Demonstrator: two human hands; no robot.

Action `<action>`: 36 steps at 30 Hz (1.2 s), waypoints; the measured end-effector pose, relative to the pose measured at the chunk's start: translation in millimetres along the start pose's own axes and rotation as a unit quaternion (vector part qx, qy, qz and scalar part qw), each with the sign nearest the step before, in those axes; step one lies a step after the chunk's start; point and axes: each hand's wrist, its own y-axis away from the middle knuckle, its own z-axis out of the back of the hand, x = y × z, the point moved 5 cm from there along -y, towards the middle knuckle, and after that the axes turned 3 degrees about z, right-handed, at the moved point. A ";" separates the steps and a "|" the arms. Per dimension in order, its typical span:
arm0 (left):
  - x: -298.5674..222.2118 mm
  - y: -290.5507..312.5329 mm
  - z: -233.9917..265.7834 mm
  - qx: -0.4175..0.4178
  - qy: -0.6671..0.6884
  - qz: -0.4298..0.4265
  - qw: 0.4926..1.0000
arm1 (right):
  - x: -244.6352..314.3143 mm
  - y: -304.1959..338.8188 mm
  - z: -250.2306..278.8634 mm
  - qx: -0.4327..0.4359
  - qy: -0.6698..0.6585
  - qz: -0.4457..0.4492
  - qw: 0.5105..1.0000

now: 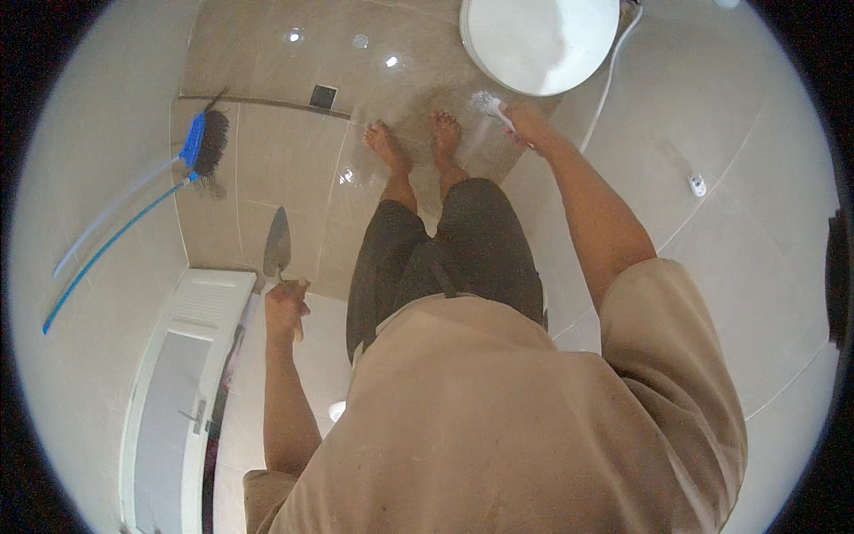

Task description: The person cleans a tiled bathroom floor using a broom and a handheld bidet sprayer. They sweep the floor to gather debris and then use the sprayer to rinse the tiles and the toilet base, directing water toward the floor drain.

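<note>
My left hand [285, 307] is closed round the handle of a pointing trowel [278, 240], its grey blade turned away from me over the tiled floor. In my right hand [529, 126] is a white hand-held sprayer [498, 111], gripped by its handle. A spray of water leaves its head near the toilet's base, to the right of my bare feet. The white toilet lid [543, 40] is down, just beyond the sprayer. Part of a white hose [614, 67] runs beside the toilet.
A wet tiled floor [267, 53] has a dark square drain [323, 97] and a round drain cover [360, 41]. Two blue-handled brooms [200, 147] lean at the left wall. A white door [169, 400] stands at the lower left. A small white fitting [696, 184] is on the right wall.
</note>
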 end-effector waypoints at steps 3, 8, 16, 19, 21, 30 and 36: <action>3.0 -26.1 12.6 0.021 -0.023 -0.006 0.999 | -5.9 4.1 8.2 -0.031 -0.053 -0.051 0.997; -14.6 -71.8 49.7 0.054 -0.046 -0.018 0.997 | -17.7 15.9 13.7 -0.042 -0.070 -0.086 0.993; -69.2 -111.9 91.5 0.057 -0.084 -0.098 0.990 | 10.0 44.9 8.7 0.042 -0.097 -0.163 0.981; -78.1 -115.1 90.3 0.067 -0.101 -0.091 0.989 | 5.8 43.3 5.3 0.054 -0.067 -0.160 0.983; -78.0 -110.6 84.0 0.075 -0.112 -0.094 0.986 | -0.4 46.0 3.9 0.044 -0.053 -0.154 0.986; -36.3 -87.8 68.0 0.020 -0.034 -0.032 0.999 | 122.3 65.7 36.1 0.012 -0.088 0.004 0.996; 57.2 -87.1 54.6 0.020 0.013 -0.084 0.996 | 209.1 55.4 50.8 0.142 -0.015 0.103 0.984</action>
